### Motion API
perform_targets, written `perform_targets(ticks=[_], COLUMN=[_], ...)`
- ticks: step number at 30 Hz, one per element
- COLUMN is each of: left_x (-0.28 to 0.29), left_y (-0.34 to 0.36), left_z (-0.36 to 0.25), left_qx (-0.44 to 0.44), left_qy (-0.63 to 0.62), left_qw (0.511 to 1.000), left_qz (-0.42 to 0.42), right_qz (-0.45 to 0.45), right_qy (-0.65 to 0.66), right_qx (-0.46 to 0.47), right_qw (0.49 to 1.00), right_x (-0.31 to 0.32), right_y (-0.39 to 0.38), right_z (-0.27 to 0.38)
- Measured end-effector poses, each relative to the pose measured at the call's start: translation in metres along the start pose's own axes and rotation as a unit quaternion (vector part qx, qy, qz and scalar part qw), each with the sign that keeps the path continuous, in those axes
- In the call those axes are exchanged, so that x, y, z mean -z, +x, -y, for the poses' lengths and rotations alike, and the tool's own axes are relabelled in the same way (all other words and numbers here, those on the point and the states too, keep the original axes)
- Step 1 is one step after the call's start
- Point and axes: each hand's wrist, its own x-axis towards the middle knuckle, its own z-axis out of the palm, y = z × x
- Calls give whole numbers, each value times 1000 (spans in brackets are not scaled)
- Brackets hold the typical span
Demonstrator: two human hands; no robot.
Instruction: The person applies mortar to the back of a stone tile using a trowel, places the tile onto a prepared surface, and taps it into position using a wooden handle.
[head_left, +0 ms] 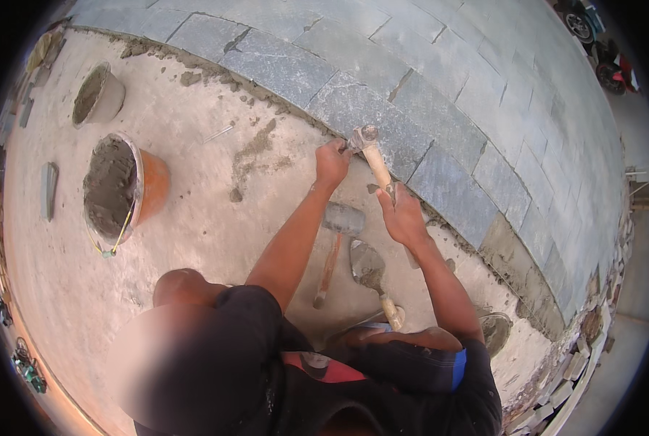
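My right hand (402, 218) is wrapped round the pale wooden handle of a hammer (376, 164). The mortar-stained hammer head lies over the edge of a grey stone tile. Beside that head, my left hand (332, 163) is closed, its fingertips at the tile edge; what they pinch, if anything, is too small to tell. The grey stone tiles (368, 109) lie in staggered rows beyond my hands. Between my forearms, a rubber mallet (344, 218) with a wooden handle rests on the concrete. Close to it lies a trowel (368, 263) with mortar on its blade.
To the left stand an orange bucket (154, 185) of mortar and a smaller pale bucket (111, 97). A stone offcut (49, 190) lies left of them. Bare mortar (517, 265) shows at the right of the tile edge. Another container (496, 333) stands beside my right arm.
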Motion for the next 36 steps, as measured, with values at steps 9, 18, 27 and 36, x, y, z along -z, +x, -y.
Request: perform_targets(ticks=[9,18,27,36], left_x=[5,3,-2,8], left_y=[-2,5,2,-3], left_z=[6,20,6,0], left_qx=[-23,-33,-19,-14], left_qy=[-14,19,15,0], left_qw=[1000,999,1000,1000], left_qz=[-4,-1,7,13], right_qz=[-137,-40,-107,-138], right_qy=[141,45,2,127], right_qx=[58,40,34,71], right_qw=[979,997,994,980], right_x=[42,23,-21,32], right_y=[-31,-10,-11,-31], right_z=[53,38,-4,54])
